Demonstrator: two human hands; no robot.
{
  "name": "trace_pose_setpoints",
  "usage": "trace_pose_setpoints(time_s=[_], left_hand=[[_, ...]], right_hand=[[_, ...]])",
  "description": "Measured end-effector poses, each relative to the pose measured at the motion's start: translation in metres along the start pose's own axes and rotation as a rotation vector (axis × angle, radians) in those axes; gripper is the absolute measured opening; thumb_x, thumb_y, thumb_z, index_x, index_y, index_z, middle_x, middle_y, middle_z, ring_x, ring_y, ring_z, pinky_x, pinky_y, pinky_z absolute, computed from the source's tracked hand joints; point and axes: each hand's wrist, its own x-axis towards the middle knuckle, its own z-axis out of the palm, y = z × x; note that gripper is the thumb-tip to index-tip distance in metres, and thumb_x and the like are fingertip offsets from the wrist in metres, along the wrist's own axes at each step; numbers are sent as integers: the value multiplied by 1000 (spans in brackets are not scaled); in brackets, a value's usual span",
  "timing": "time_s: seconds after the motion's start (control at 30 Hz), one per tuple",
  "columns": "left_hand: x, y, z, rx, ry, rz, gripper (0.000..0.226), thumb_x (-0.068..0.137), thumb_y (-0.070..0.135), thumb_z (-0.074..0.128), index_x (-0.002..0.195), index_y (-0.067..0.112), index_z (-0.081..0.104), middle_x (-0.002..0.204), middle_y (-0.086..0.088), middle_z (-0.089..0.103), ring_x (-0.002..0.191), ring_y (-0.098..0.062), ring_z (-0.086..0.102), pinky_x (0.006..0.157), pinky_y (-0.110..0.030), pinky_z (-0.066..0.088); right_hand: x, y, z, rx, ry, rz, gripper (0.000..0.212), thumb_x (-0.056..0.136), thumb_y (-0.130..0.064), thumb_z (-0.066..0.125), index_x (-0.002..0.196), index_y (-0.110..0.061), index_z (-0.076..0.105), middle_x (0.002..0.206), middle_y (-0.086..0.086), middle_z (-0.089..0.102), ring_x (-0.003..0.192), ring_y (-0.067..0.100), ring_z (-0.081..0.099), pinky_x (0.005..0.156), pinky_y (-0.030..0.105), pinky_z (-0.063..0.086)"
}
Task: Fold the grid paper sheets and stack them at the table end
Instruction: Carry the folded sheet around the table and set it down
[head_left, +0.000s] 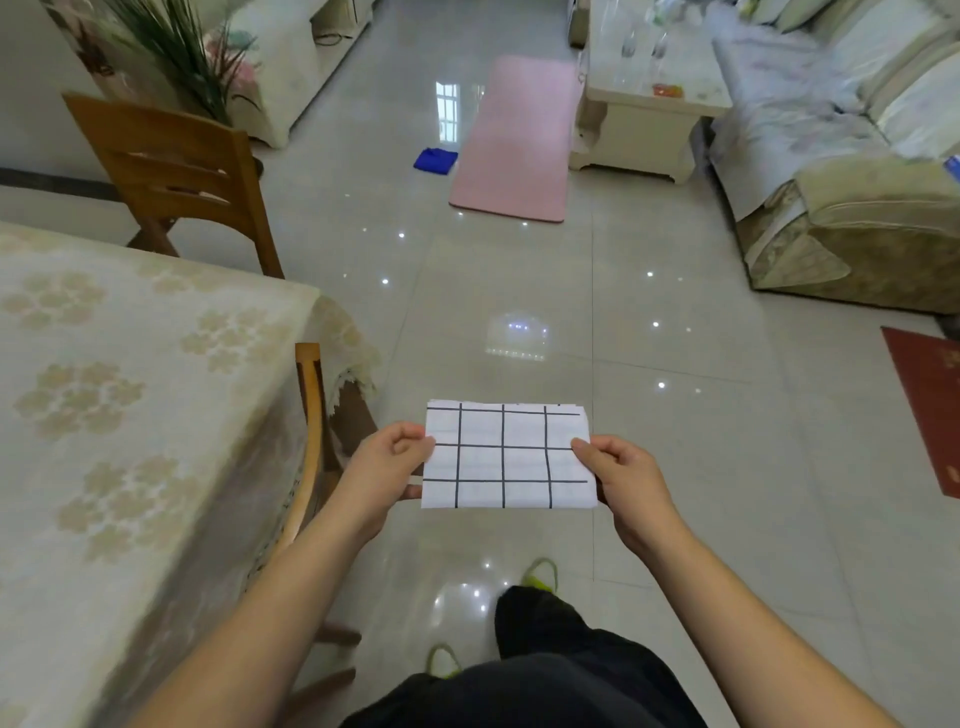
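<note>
A white sheet of grid paper (506, 454) with black lines is held flat in the air above the tiled floor, to the right of the table. Layered edges show along its far side, so it looks folded. My left hand (387, 470) pinches its left edge between thumb and fingers. My right hand (618, 480) pinches its right edge the same way. The table (130, 374), covered with a cream flower-patterned cloth, lies to my left, and no paper is visible on it.
A wooden chair (311, 431) is tucked at the table's near corner, another wooden chair (176, 171) stands at its far end. On the floor ahead lie a pink mat (514, 140) and a blue cloth (435, 160). A sofa (841, 208), coffee table (644, 93) and red mat (930, 405) are right.
</note>
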Motion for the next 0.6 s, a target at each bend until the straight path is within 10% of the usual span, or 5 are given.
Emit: trace_pose_setpoints(time_s=[0.6], left_hand=[[202,125,64,-77,175,-55,12,95,17,57,98,7,63,70,-5,60,50,-10,55,40,-19,42]], right_hand=[[252,-139,-2,-58,-180,-25,14,91,-15,65,86,-1,67,71,6,66,63,14,60,57,25,50]])
